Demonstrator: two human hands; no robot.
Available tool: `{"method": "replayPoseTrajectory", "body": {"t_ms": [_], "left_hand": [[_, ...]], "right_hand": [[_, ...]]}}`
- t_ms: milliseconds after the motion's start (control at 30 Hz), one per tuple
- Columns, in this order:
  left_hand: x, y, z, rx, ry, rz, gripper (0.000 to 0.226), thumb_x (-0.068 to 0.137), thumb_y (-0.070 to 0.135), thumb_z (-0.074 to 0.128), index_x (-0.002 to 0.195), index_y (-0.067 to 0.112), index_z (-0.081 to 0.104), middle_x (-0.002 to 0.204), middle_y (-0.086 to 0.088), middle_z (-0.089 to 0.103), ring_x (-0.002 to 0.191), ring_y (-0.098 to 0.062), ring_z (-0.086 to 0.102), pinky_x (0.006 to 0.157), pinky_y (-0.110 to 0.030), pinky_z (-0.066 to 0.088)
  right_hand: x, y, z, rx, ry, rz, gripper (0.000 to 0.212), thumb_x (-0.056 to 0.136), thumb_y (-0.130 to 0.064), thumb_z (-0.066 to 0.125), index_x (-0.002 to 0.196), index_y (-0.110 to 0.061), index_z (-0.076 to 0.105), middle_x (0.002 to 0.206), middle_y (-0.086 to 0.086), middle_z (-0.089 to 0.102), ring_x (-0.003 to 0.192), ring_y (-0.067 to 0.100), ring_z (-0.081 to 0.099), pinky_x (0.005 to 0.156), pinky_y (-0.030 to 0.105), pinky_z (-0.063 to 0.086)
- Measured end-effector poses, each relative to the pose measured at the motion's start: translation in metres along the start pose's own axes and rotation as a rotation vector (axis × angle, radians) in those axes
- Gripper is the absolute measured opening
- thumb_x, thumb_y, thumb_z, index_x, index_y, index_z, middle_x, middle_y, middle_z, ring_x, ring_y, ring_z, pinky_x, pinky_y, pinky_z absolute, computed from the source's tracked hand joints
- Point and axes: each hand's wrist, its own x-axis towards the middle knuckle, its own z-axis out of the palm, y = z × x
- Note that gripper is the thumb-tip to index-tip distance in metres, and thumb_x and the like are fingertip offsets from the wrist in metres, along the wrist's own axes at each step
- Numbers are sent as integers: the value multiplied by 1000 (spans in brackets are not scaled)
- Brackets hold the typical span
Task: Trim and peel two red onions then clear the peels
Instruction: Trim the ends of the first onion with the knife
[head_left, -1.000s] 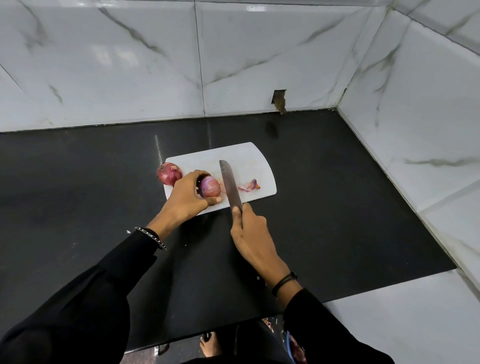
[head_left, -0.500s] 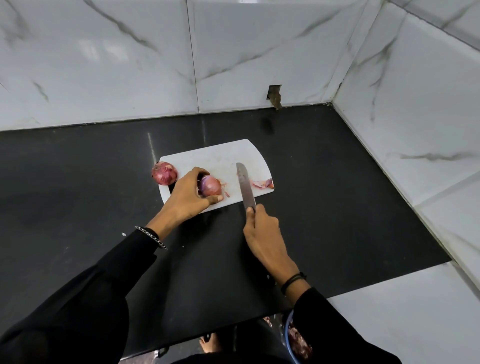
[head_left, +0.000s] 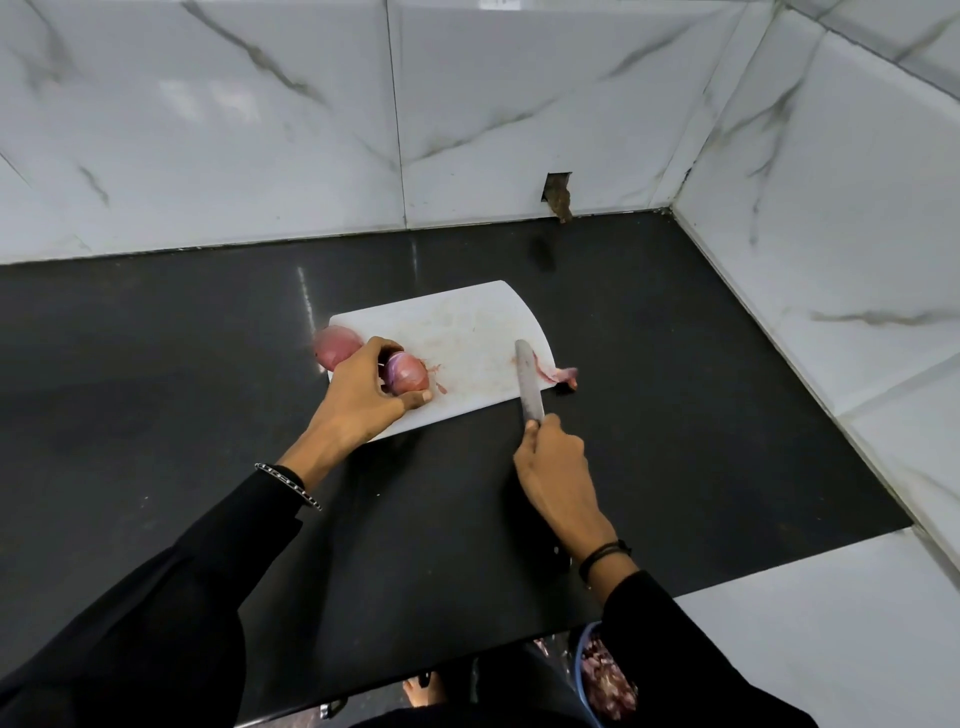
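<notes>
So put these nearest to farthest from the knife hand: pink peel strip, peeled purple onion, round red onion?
1. Pink peel strip, white cutting board's right edge.
2. Peeled purple onion, in the left hand.
3. Round red onion, board's left edge.

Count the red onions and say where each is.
2. One onion is gripped by the left hand on the cutting board; the other onion sits at the board's left edge, partly behind that hand.

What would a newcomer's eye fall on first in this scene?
The white cutting board stands out on the black counter. On it the left hand grips a red onion, and the right hand holds a knife beside a strip of peel at the board's right edge.
</notes>
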Motion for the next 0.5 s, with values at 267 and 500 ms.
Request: {"method": "replayPoseTrajectory", "body": {"t_ms": [267,500], "left_hand": [[-2,6,4,-2,0,16,65,71,28,90,125,18,55,116,6,60,101,-9,59,75,-6,41],[0,11,8,22,-58,39,67,71,27,90,128,20,54,120,6,60,108,-11,59,85,-13,43]], "right_hand": [[-14,-23,17,-68,-125,-153,22,108,-34,31,102,-15,41,86,4,55,75,24,61,66,42,50],[-7,-5,5,-69,-89,-61,26,108,-34,30,103,-12,43,91,7,54,81,28,62,73,45,54]]}}
